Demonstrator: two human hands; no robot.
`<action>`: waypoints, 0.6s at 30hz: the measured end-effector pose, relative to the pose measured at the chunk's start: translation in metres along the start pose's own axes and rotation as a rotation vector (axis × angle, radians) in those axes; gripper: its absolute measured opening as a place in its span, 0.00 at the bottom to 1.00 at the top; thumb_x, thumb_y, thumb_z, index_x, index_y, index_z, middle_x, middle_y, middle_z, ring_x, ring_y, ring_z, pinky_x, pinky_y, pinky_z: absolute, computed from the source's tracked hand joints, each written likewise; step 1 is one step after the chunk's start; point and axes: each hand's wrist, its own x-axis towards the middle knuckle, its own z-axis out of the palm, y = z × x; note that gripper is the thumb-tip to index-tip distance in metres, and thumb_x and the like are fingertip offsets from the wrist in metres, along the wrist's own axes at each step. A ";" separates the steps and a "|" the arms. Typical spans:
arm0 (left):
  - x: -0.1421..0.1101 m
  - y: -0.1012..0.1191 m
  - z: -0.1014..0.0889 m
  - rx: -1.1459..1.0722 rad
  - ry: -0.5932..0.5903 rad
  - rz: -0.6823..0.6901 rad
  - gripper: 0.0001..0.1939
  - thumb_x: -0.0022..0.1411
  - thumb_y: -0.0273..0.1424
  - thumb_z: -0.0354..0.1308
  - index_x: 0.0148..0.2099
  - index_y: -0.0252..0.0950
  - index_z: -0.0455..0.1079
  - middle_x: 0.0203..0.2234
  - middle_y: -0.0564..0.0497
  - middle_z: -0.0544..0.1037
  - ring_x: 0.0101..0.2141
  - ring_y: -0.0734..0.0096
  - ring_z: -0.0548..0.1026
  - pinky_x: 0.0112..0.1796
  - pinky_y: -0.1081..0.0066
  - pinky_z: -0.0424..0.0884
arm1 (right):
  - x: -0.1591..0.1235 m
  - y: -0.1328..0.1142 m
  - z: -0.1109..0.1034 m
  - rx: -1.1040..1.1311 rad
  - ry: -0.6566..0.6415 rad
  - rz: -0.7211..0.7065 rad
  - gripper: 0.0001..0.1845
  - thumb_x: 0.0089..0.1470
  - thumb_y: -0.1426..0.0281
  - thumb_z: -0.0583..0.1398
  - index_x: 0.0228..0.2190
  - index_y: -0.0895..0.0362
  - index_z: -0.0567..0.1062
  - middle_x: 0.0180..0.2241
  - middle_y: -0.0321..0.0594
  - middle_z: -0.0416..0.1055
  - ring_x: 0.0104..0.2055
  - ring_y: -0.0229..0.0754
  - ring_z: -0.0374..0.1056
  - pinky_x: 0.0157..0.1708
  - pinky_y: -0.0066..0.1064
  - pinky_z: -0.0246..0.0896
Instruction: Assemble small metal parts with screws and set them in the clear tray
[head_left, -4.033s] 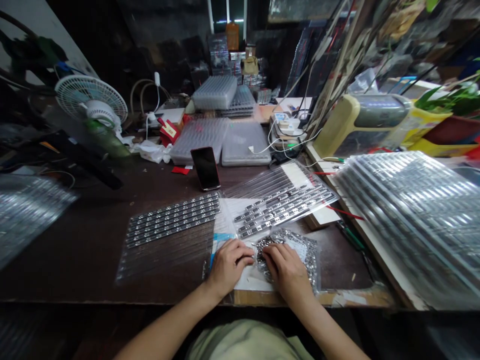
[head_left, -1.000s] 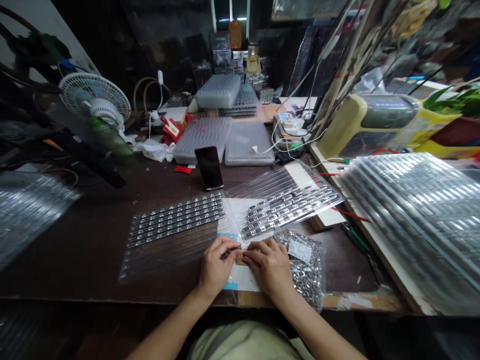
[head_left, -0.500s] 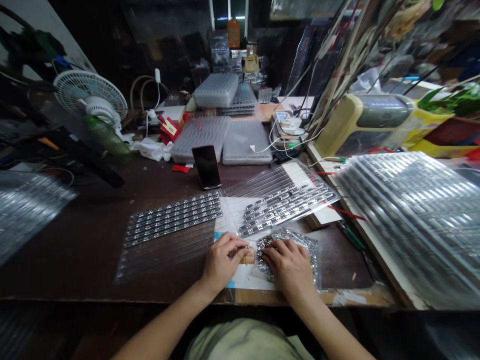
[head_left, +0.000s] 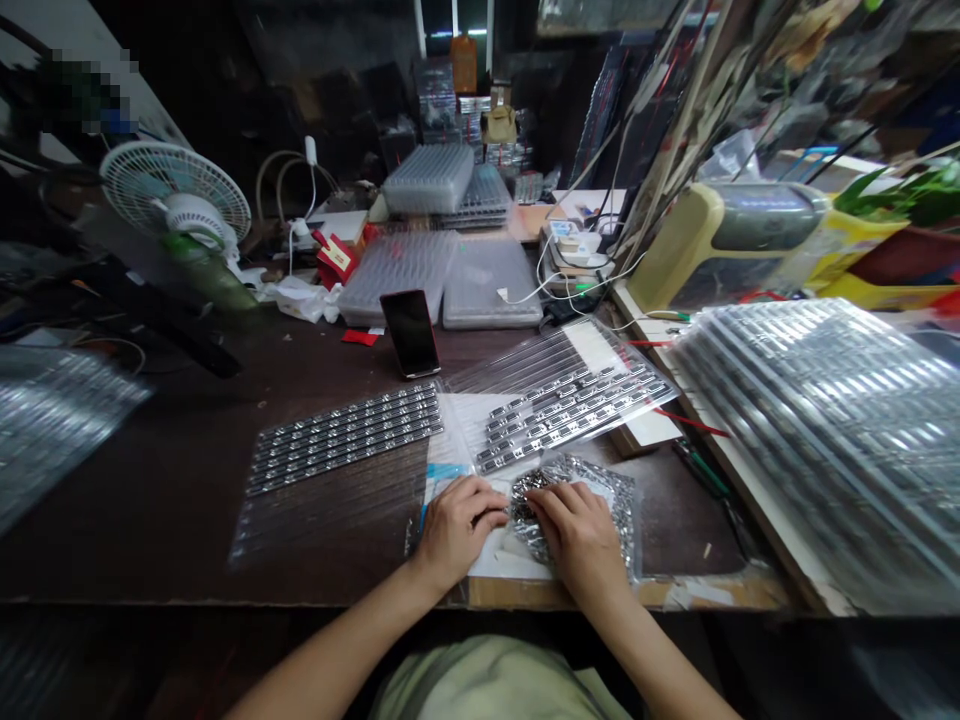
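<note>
You've got both hands down near the front edge of the dark wooden table [head_left: 150, 500], working on a white paper sheet [head_left: 457, 445]. Your right hand [head_left: 577, 540] is lying on a clear plastic bag of small shiny metal parts [head_left: 619, 515], with its fingers [head_left: 555, 505] loosely spread over the top. It looks more like they're resting there than pinching anything. Your left hand [head_left: 461, 530] is just beside the bag, fingers [head_left: 491, 500] curled toward its edge. Can't tell if they've got hold of anything small, since the hand blocks the view.

Right ahead of your hands are two clear plastic sheets lined with rows of metal parts, one on the left [head_left: 341, 440] and one on the right [head_left: 570, 410]. Past those, a black phone [head_left: 410, 333] leans up on the table in front of some clear plastic trays [head_left: 397, 275]. Over on your right there's a big stack of clear sheets [head_left: 825, 430], with a green-handled tool [head_left: 701, 470] lying just left of it. Far left, there's a small white desk fan [head_left: 174, 185].
</note>
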 end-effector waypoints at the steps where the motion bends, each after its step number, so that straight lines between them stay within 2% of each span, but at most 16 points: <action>1: 0.000 0.000 0.000 -0.001 -0.005 -0.001 0.06 0.55 0.26 0.63 0.37 0.40 0.76 0.31 0.52 0.77 0.35 0.69 0.73 0.38 0.69 0.70 | 0.000 0.000 0.000 0.006 0.004 0.002 0.09 0.60 0.69 0.54 0.35 0.54 0.74 0.31 0.38 0.71 0.34 0.42 0.61 0.34 0.33 0.50; 5: -0.001 0.002 0.003 -0.026 -0.018 0.007 0.06 0.55 0.25 0.63 0.36 0.41 0.77 0.31 0.51 0.78 0.35 0.69 0.74 0.38 0.68 0.70 | 0.001 0.000 -0.001 0.035 0.024 0.024 0.10 0.61 0.71 0.52 0.34 0.55 0.73 0.30 0.39 0.72 0.34 0.41 0.62 0.35 0.33 0.52; 9: 0.004 0.003 -0.002 -0.080 0.025 -0.005 0.06 0.56 0.25 0.61 0.35 0.40 0.77 0.30 0.51 0.77 0.34 0.70 0.74 0.37 0.70 0.70 | 0.001 0.002 -0.004 0.093 0.050 -0.004 0.13 0.60 0.74 0.50 0.42 0.56 0.72 0.35 0.41 0.73 0.37 0.42 0.65 0.35 0.33 0.55; 12: 0.007 -0.013 -0.025 0.008 0.148 -0.057 0.06 0.59 0.28 0.59 0.37 0.40 0.76 0.31 0.50 0.77 0.35 0.68 0.74 0.38 0.69 0.70 | 0.002 -0.003 0.000 0.130 0.025 -0.029 0.14 0.60 0.74 0.50 0.43 0.55 0.73 0.36 0.42 0.73 0.38 0.42 0.65 0.36 0.33 0.56; 16: 0.012 -0.034 -0.065 0.217 0.288 -0.088 0.03 0.57 0.32 0.60 0.34 0.42 0.75 0.32 0.51 0.77 0.37 0.63 0.72 0.42 0.61 0.69 | 0.008 -0.020 0.005 0.131 -0.029 0.033 0.07 0.58 0.70 0.56 0.31 0.53 0.75 0.27 0.38 0.72 0.32 0.41 0.65 0.33 0.32 0.57; 18: 0.032 -0.031 -0.068 0.172 0.331 -0.110 0.06 0.59 0.34 0.58 0.39 0.41 0.74 0.37 0.51 0.76 0.39 0.64 0.72 0.43 0.60 0.69 | 0.015 -0.019 -0.004 0.149 -0.143 -0.016 0.08 0.57 0.71 0.56 0.30 0.51 0.75 0.30 0.37 0.73 0.34 0.40 0.66 0.33 0.32 0.59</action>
